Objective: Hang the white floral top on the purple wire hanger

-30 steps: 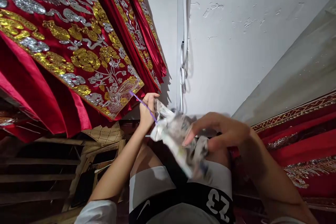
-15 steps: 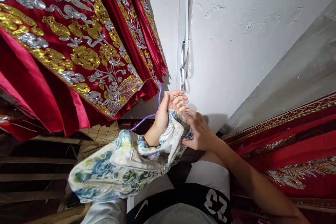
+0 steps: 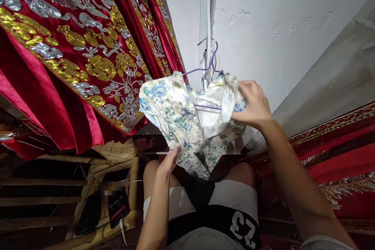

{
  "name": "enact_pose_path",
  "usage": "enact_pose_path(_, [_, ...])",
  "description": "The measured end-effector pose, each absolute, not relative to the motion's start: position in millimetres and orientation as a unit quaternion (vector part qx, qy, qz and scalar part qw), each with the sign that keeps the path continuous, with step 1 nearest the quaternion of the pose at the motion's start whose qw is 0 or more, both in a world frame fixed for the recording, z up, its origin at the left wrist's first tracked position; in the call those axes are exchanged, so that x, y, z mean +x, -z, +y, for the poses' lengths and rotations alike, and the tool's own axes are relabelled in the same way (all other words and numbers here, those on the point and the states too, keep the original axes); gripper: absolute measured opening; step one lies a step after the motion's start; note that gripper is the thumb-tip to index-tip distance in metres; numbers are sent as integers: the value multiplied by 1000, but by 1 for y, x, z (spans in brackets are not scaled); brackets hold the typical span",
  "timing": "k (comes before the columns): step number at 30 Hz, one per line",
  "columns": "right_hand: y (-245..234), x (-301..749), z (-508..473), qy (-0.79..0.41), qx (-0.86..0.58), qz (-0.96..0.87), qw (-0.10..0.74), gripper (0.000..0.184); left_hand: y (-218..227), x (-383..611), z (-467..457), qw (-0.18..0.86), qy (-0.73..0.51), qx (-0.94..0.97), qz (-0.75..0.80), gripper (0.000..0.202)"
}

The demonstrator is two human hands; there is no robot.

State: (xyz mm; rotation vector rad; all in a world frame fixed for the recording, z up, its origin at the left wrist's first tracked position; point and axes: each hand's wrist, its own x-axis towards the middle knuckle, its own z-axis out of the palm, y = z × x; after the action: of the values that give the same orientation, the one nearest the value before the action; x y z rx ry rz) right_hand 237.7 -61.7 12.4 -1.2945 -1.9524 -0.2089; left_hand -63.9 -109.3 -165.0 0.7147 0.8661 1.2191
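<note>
A white floral top (image 3: 181, 113) with blue, green and yellow print hangs on a purple hanger (image 3: 196, 70), its V neckline facing me. The hanger's crossbar shows inside the neck opening. Its hook lies at the white metal rail (image 3: 209, 15); I cannot tell whether it bears on it. My right hand (image 3: 254, 103) is closed on the top's right shoulder, thumb in front. Lower down, my left hand (image 3: 169, 162) grips the left side of the top, thumb on the front and its fingers hidden behind the fabric.
Red garments (image 3: 96, 58) with gold and silver sequins hang at the left. A bamboo chair or rack (image 3: 133, 187) stands at lower left, bearing a phone (image 3: 117, 207) with a cable. More red embroidered cloth (image 3: 345, 168) lies at the right, beside the white wall (image 3: 281, 15).
My left hand has come out of the bunched top and now holds its side. The hanger sits inside the top, which is spread upright and raised toward the rail. My right hand moved up and right.
</note>
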Motion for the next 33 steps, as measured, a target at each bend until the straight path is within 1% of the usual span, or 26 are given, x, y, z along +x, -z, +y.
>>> enact_pose_path(2, [-2,233,-68,92,-480,-783,383,88,178,-61,-124,621,-514,379,453,87])
enact_pose_path(3, [6,231,-74,97,-465,-790,386,85,182,-58,-129,599,-504,406,470,84])
enact_pose_path(5, [28,227,-91,91,-449,-788,411,73,188,-52,-136,576,-506,429,477,79])
enact_pose_path(6, [41,223,-101,77,-453,-770,442,64,190,-49,-138,572,-513,428,476,78])
enact_pose_path(7, [56,218,-112,54,-463,-741,484,54,191,-46,-138,568,-520,425,475,77])
enact_pose_path(9, [88,204,-132,-29,-491,-659,569,32,191,-39,-138,566,-521,427,475,75])
enact_pose_path(10, [105,196,-141,-85,-503,-631,585,22,191,-36,-139,566,-515,434,475,73])
enact_pose_path(11, [120,186,-149,-161,-514,-625,564,18,189,-33,-139,566,-508,441,476,72])
enact_pose_path(13, [143,169,-159,-313,-521,-636,476,28,186,-27,-142,563,-498,454,478,68])
enact_pose_path(15, [155,156,-162,-396,-524,-634,408,36,182,-22,-145,553,-495,466,482,65])
enact_pose_path(16, [156,153,-163,-407,-529,-632,392,37,181,-20,-146,546,-494,471,485,64])
enact_pose_path(20, [150,152,-159,-386,-550,-649,357,38,177,-19,-149,526,-494,491,488,56])
enact_pose_path(23, [153,151,-158,-394,-565,-631,357,37,175,-18,-149,522,-493,503,480,51])
enact_pose_path(28, [167,149,-159,-384,-576,-582,426,35,176,-16,-152,532,-476,515,474,50])
enact_pose_path(30, [165,151,-159,-388,-564,-586,434,34,181,-17,-152,535,-470,519,472,49])
enact_pose_path(32, [162,154,-160,-413,-544,-590,430,36,187,-19,-149,526,-492,499,482,52])
enact_pose_path(33, [161,155,-160,-432,-534,-584,432,37,190,-21,-147,503,-525,473,498,53])
